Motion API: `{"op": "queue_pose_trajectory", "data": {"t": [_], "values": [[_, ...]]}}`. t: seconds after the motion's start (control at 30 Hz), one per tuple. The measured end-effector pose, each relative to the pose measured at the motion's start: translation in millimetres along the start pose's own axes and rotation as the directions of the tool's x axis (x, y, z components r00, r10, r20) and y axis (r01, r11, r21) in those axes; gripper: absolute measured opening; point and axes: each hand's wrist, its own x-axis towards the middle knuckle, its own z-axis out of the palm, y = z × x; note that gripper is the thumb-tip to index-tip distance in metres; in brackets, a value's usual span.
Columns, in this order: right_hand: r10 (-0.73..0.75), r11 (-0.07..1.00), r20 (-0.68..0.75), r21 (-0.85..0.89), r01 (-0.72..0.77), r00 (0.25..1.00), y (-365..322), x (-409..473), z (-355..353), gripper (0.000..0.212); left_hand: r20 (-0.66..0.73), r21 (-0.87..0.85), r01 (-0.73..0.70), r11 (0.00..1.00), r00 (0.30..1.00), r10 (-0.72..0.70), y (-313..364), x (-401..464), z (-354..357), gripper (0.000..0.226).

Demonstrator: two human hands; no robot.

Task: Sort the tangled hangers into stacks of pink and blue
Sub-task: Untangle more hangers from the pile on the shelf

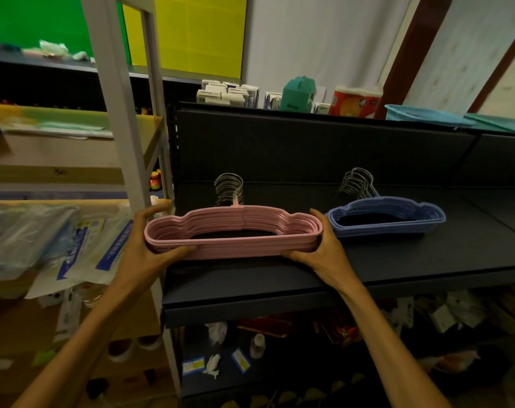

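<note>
- Pink hanger stack (pixel 232 234) lies mid-frame on the dark shelf (pixel 397 260), gripped at its ends by left hand (pixel 150 245) and right hand (pixel 318 245).
- Blue hanger stack (pixel 388 214) sits just right, untouched.

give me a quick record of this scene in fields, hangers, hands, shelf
pink hangers: one neat stack, hooks pointing to the back, at the left of the shelf
blue hangers: one neat stack, lying on the shelf to the right of the pink one, untouched
left hand: grips the pink stack's left end
right hand: grips its right end
shelf: dark, flat
loose hangers: none visible
sorting: looks done
</note>
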Motion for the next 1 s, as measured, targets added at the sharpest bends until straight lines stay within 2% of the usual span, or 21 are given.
{"op": "queue_pose_trajectory", "data": {"t": [0.1,0.2,0.27,0.43,0.6,0.7,0.83,1.0], "values": [[0.013,1.000,0.030,0.007,-0.013,0.999,0,1,-4,0.104,0.084,0.025,0.030,0.999,0.996,-0.032,-1,2,-7,0.089],[0.001,1.000,0.059,0.001,-0.001,0.998,-2,1,-8,0.098,0.126,0.040,0.046,0.998,0.991,-0.050,1,5,-11,0.078],[-0.009,1.000,0.060,-0.008,0.009,0.998,-2,2,-9,0.092,0.127,0.042,0.050,0.998,0.990,-0.055,2,6,-12,0.069],[-0.036,0.999,0.070,0.018,0.035,0.997,-3,0,-9,0.083,0.110,0.037,0.065,0.997,0.992,-0.069,1,8,-11,0.069],[-0.076,0.997,0.050,0.035,0.074,0.996,-7,2,-7,0.066,0.121,0.061,0.034,0.998,0.992,-0.041,1,12,-12,0.054],[-0.081,0.996,0.050,0.040,0.079,0.995,-7,3,-8,0.064,0.126,0.083,0.039,0.996,0.991,-0.049,1,12,-13,0.062],[-0.062,0.998,0.119,-0.016,0.064,0.991,-3,5,-13,0.074,0.148,0.122,0.043,0.992,0.987,-0.061,0,11,-13,0.079],[-0.061,0.993,0.128,-0.090,0.073,0.990,-3,8,-15,0.079,0.170,0.205,-0.015,0.979,0.985,-0.020,-1,10,-14,0.080]]}}
